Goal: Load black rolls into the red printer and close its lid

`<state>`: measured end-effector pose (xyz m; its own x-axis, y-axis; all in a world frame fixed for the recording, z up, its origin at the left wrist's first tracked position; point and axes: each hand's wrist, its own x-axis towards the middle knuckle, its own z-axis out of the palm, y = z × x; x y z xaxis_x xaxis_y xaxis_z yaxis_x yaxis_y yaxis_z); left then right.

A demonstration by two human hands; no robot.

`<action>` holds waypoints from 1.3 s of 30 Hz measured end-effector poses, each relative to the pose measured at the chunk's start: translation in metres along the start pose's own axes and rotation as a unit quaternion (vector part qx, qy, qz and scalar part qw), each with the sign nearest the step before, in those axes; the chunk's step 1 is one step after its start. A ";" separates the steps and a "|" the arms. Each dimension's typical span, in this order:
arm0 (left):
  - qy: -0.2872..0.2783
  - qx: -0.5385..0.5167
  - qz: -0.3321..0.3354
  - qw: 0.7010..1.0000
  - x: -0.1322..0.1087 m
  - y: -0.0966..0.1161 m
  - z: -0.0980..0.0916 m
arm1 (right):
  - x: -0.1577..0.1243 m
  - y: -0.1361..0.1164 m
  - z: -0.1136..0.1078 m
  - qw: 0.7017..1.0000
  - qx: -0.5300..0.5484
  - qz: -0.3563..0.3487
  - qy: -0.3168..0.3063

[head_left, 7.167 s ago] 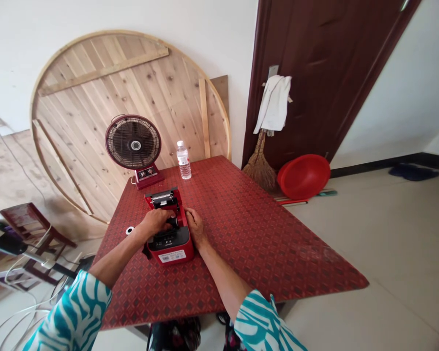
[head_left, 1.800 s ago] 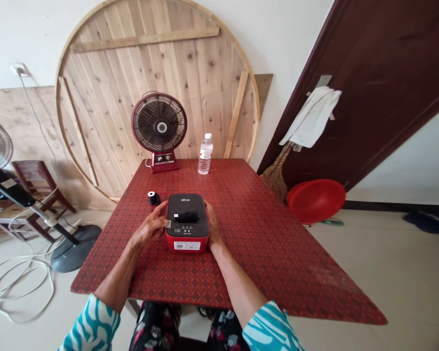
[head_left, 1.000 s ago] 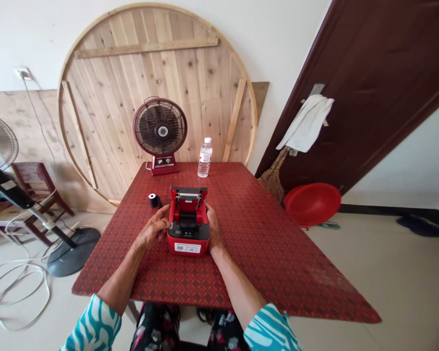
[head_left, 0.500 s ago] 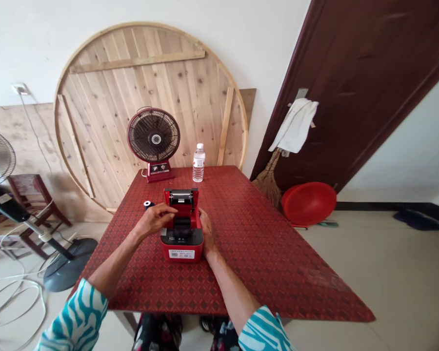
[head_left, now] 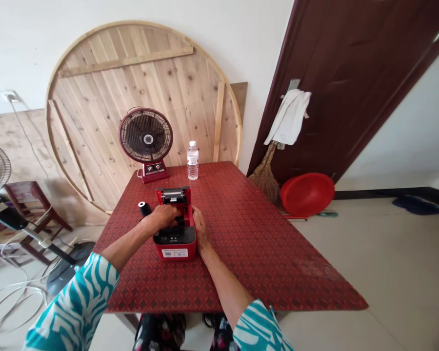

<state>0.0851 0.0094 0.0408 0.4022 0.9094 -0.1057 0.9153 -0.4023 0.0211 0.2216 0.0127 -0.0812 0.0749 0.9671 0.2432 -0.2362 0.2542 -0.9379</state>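
A small red and black label printer (head_left: 175, 237) sits on the table before me, its lid raised at the back. My left hand (head_left: 163, 217) is over the open compartment, with its fingers bent down inside. The fingertips are hidden there, and whatever they may hold cannot be made out. Along the printer's right side lies my right hand (head_left: 202, 232), its palm and fingers pressed to the red wall and gripping it. A black roll with a white core (head_left: 144, 209) stands just left of the printer, beyond my left wrist.
A red patterned cloth covers the table (head_left: 249, 243). Toward its back stand a red fan (head_left: 146, 141) and a clear water bottle (head_left: 192, 163). A large round wooden board (head_left: 149, 87) leans on the wall. A pedestal fan (head_left: 25, 224) and loose cables are at left.
My left hand has moved down into the printer's compartment from just above it, and its fingers have curled. My right hand stays on the printer's side. The view has shifted slightly.
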 end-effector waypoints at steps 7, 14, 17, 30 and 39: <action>0.031 0.021 -0.050 0.998 -0.012 0.012 -0.008 | 0.002 0.002 0.001 1.000 0.004 -0.009 0.007; 0.163 -0.097 -0.015 0.982 -0.041 -0.002 -0.024 | 0.001 0.001 -0.001 1.000 0.003 0.003 -0.006; 0.287 -0.208 -0.029 0.935 -0.064 -0.041 -0.029 | 0.000 0.000 -0.002 1.000 -0.005 -0.001 -0.004; 0.295 -0.536 -0.176 0.771 -0.094 -0.147 0.103 | 0.001 -0.005 -0.005 0.998 -0.051 -0.012 -0.026; 0.274 -0.374 -0.166 0.870 -0.073 -0.151 0.063 | 0.002 0.000 -0.006 0.997 -0.063 -0.034 -0.024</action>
<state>-0.0837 -0.0026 -0.0176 -0.1248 0.9586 0.2559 0.6597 -0.1124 0.7431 0.2277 0.0147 -0.0827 0.0398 0.9481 0.3154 -0.1093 0.3179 -0.9418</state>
